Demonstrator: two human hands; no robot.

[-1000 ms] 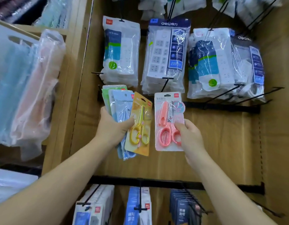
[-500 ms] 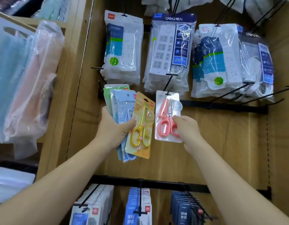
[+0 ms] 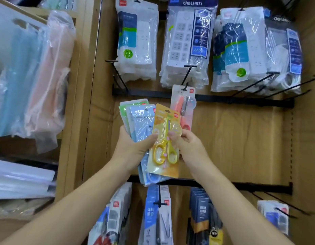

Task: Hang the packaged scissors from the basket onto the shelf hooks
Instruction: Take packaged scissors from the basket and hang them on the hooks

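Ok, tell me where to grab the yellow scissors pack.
Pinch the yellow scissors pack at its right edge, from the right: it lies frontmost, the left hand pins its left side, and its top is left free for hanging.

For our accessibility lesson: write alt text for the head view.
A person's left hand holds a fan of carded scissors packs while the right hand pinches the front yellow scissors pack. A pink scissors pack hangs on a black wire hook below bagged white power strips.
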